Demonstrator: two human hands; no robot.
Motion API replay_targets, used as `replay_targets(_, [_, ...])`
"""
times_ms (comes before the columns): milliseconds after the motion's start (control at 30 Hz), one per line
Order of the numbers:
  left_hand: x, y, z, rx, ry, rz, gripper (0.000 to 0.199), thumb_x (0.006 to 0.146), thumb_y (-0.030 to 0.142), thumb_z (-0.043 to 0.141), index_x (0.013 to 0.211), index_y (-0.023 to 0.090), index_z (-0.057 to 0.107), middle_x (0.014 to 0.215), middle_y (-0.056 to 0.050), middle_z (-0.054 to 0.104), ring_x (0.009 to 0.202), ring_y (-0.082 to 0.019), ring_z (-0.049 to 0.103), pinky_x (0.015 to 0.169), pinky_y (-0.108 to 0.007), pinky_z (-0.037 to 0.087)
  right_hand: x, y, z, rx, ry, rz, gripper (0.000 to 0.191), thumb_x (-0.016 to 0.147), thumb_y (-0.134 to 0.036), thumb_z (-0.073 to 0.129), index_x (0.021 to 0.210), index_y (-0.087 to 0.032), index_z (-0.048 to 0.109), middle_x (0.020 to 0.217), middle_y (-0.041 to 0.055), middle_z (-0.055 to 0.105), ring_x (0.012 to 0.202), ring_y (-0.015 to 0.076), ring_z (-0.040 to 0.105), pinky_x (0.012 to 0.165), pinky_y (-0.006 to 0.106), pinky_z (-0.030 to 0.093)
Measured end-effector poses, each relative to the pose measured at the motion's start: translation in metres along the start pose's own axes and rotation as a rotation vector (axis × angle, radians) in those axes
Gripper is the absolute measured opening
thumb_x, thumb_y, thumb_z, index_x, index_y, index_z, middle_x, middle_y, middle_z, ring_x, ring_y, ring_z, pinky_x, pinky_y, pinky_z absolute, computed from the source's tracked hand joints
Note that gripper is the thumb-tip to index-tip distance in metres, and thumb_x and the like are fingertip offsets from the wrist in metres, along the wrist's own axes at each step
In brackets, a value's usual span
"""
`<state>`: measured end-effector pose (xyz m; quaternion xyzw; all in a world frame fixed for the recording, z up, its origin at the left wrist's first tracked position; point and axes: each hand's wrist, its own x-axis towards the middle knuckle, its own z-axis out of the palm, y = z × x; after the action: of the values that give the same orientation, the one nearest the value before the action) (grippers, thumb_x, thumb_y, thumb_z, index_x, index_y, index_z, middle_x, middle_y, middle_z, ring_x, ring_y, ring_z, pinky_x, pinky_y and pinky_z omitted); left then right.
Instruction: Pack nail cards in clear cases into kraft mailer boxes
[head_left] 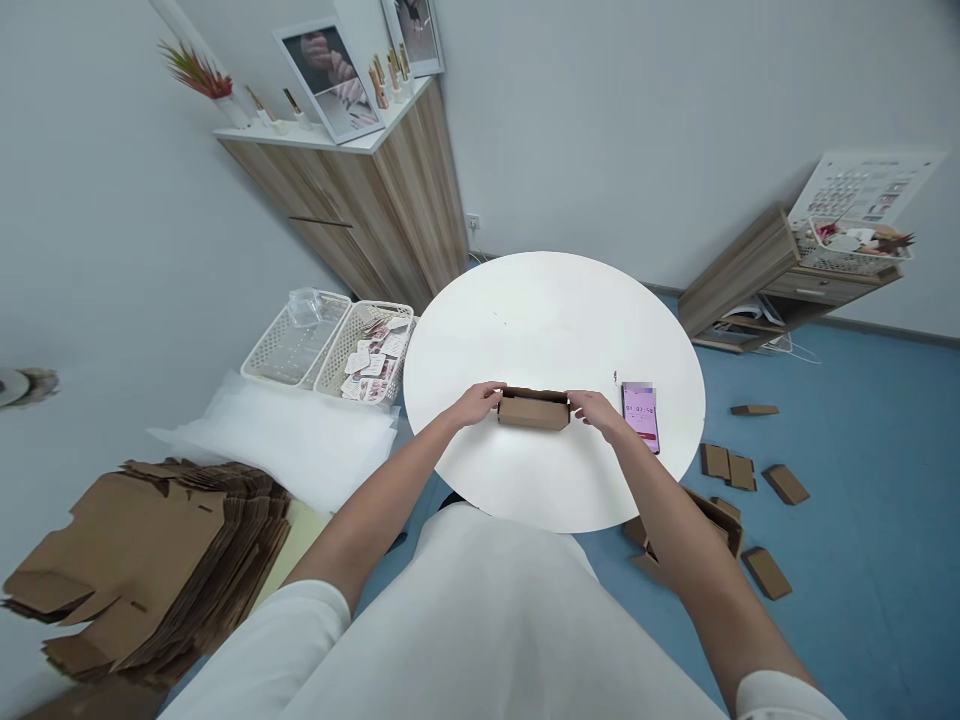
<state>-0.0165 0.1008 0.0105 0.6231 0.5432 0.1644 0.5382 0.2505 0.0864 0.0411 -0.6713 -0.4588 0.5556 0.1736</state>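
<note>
A small brown cardboard box (pixel 534 412) stands on the round white table (pixel 547 310), partly folded, with a dark gap along its top. At its left end my left hand (pixel 480 402) grips the cardboard, fingers bent around the edge. My right hand (pixel 592 408) holds the opposite end, thumb and fingers closed at the corner. The inside of the box is mostly hidden. Right of my right hand lies a phone (pixel 640 416) with a timer on its lit screen.
Stacked flat cardboard blanks (pixel 150 550) sit at the lower left, near white foam sheets (pixel 300 430). Beside the table are a basket of cards (pixel 367 360) and a basket of clear plastic (pixel 292 345). Several small boxes (pixel 786 484) lie on the blue floor, right.
</note>
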Motion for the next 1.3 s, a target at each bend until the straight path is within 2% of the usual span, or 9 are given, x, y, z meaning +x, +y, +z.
replay_targets(200, [-0.003, 0.005, -0.003, 0.225, 0.033, 0.085, 0.038, 0.083, 0.028, 0.038, 0.118, 0.021, 0.05, 0.106, -0.005, 0.058, 0.087, -0.015, 0.055, 0.078, -0.027, 0.044, 0.0, 0.001, 0.0, 0.001, -0.015, 0.008, 0.035, 0.069, -0.045, 0.047, 0.087, -0.02, 0.064, 0.094, 0.0066, 0.061, 0.073, 0.0143, 0.053, 0.059, 0.023, 0.039])
replay_targets(400, [-0.009, 0.008, -0.003, 0.34, 0.052, 0.13, 0.036, 0.081, 0.023, 0.039, 0.115, 0.021, 0.052, 0.101, -0.004, 0.059, 0.083, -0.014, 0.055, 0.075, -0.026, 0.044, 0.001, 0.005, 0.0, 0.02, -0.028, 0.032, 0.038, 0.071, -0.044, 0.048, 0.099, -0.023, 0.062, 0.1, 0.0068, 0.06, 0.074, 0.0146, 0.056, 0.062, 0.025, 0.041])
replay_targets(567, [-0.012, 0.004, 0.002, 0.344, 0.047, 0.198, 0.046, 0.069, 0.021, 0.059, 0.114, 0.02, 0.049, 0.1, -0.004, 0.055, 0.073, -0.012, 0.057, 0.07, -0.025, 0.047, 0.003, 0.007, 0.0, 0.083, -0.067, 0.048, 0.039, 0.072, -0.041, 0.05, 0.105, -0.022, 0.059, 0.106, 0.0081, 0.059, 0.076, 0.0151, 0.06, 0.064, 0.026, 0.044])
replay_targets(667, [-0.015, 0.002, 0.007, 0.354, 0.077, 0.259, 0.052, 0.063, 0.02, 0.066, 0.112, 0.02, 0.049, 0.098, -0.004, 0.052, 0.073, -0.012, 0.056, 0.071, -0.027, 0.048, 0.002, 0.008, 0.001, 0.097, -0.054, 0.046, 0.038, 0.072, -0.04, 0.05, 0.105, -0.023, 0.059, 0.109, 0.0077, 0.058, 0.077, 0.0155, 0.06, 0.065, 0.026, 0.045])
replay_targets(867, [-0.018, -0.003, 0.015, 0.368, 0.127, 0.3, 0.041, 0.07, 0.017, 0.06, 0.11, 0.02, 0.05, 0.097, -0.004, 0.05, 0.074, -0.012, 0.058, 0.074, -0.029, 0.048, -0.002, 0.009, 0.0, 0.124, -0.045, 0.049, 0.039, 0.071, -0.038, 0.053, 0.106, -0.021, 0.059, 0.112, 0.0079, 0.057, 0.079, 0.0154, 0.06, 0.066, 0.026, 0.045])
replay_targets(1033, [-0.015, -0.011, 0.013, 0.317, 0.085, 0.327, 0.039, 0.074, 0.018, 0.056, 0.112, 0.021, 0.05, 0.097, -0.003, 0.05, 0.071, -0.011, 0.059, 0.072, -0.027, 0.049, -0.009, 0.007, -0.001, 0.167, -0.037, 0.046, 0.039, 0.069, -0.036, 0.057, 0.103, -0.02, 0.061, 0.112, 0.0084, 0.057, 0.077, 0.0145, 0.059, 0.066, 0.025, 0.045])
replay_targets(1300, [-0.013, -0.012, 0.012, 0.288, 0.069, 0.307, 0.037, 0.073, 0.018, 0.055, 0.11, 0.022, 0.053, 0.099, -0.004, 0.051, 0.072, -0.012, 0.059, 0.073, -0.029, 0.049, -0.013, 0.008, 0.002, 0.115, 0.005, 0.047, 0.029, 0.067, -0.034, 0.056, 0.089, -0.017, 0.066, 0.091, 0.0071, 0.064, 0.074, 0.0146, 0.059, 0.065, 0.025, 0.044])
